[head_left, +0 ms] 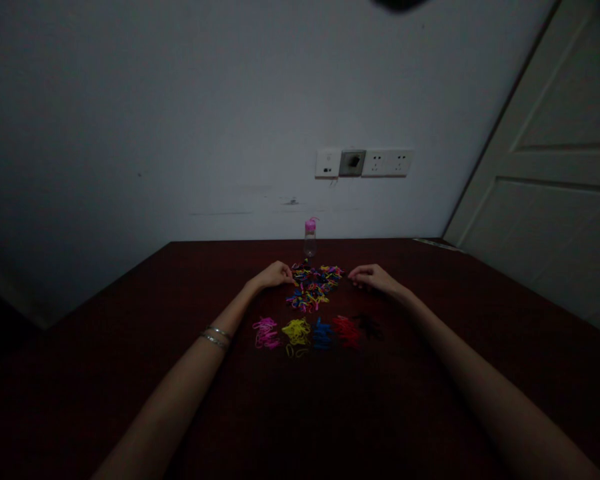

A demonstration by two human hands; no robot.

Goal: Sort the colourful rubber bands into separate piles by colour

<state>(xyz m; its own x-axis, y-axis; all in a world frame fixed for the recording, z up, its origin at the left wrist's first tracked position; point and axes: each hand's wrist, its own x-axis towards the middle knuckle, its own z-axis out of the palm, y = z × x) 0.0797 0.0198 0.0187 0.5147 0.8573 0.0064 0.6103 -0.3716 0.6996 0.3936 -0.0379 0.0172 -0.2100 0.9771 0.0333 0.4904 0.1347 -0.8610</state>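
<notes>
A mixed pile of small coloured bands [314, 287] lies on the dark red table. My left hand [279, 274] is at the pile's left edge, its fingers closed together; what they pinch, if anything, is too small to see. At the right edge is my right hand [369, 277], thumb and fingers together near a dark bit, which I cannot make out. Nearer to me, sorted groups lie in a row: pink bands [267, 333], yellow bands [297, 332], blue bands [323, 334], red bands [347, 331] and black bands [370, 327].
Behind the pile stands a clear bottle [310, 244] with a pink top. The table [220, 257] meets a pale wall with a row of sockets [387, 163]. A white panelled door [555, 173] is at the right.
</notes>
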